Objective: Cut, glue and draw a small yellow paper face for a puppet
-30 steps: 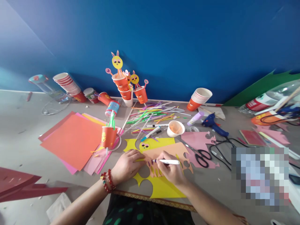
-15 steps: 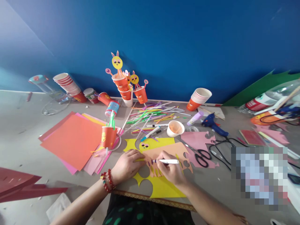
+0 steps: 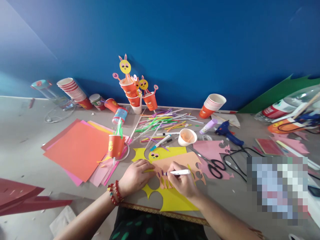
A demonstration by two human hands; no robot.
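Observation:
My right hand (image 3: 182,180) grips a white marker pen (image 3: 182,172), its dark tip on small purple marks at the left part of a peach paper sheet (image 3: 175,161). My left hand (image 3: 137,174) rests at that sheet's left edge, fingers bent and drawn together, holding it; its fingertips are partly hidden. Beneath lies a yellow paper sheet (image 3: 176,201) with round cut-outs. Just above my left hand is a small yellow paper face (image 3: 154,155) with dark eyes and pink cheeks. Black-handled scissors (image 3: 216,167) lie to the right on pink paper (image 3: 203,148).
Behind the sheets are a pile of coloured strips (image 3: 165,121), a white paper cup (image 3: 183,139) and a blue glue gun (image 3: 228,133) with a black cord. Orange paper (image 3: 77,150) and a red cup (image 3: 115,146) stand left. Decorated cups (image 3: 128,88) are by the wall.
The marker tip has shifted very slightly, and the right-hand purple mark looks a little fuller. My left hand stays in place.

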